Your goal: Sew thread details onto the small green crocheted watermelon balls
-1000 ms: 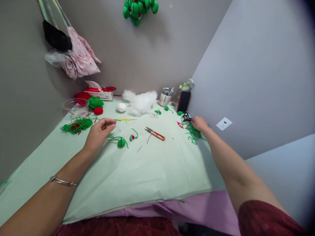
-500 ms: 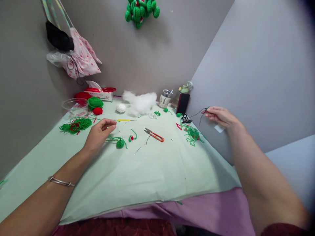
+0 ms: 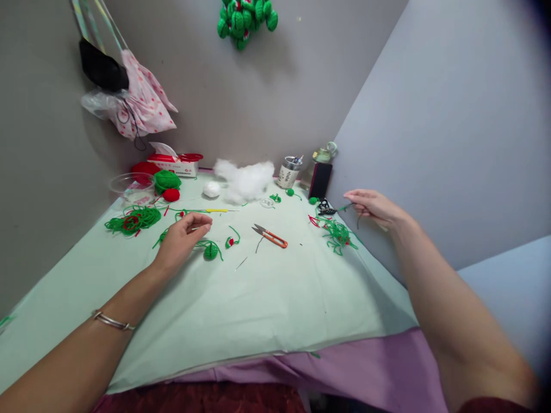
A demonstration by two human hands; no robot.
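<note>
My right hand is raised past the table's right edge, its fingers pinched on a dark thread. That thread runs left toward a black-and-white bundle of thread. Over the left part of the table rests my left hand, fingers loosely curved and apart from the thumb, with nothing visible in them. Beside it are a small green crocheted ball with loose yarn tails and a small green-and-red crocheted piece. Orange thread snips and a needle lie in the middle.
Green yarn scraps lie at the right, with another tangle at the left. Farther back are a yellow-handled crochet hook, white stuffing, a pen can, a phone and a tissue box. Walls rise behind and right.
My right hand has shifted slightly, and the thread is now drawn toward the black-and-white bundle. My left hand has moved a little to the right.
</note>
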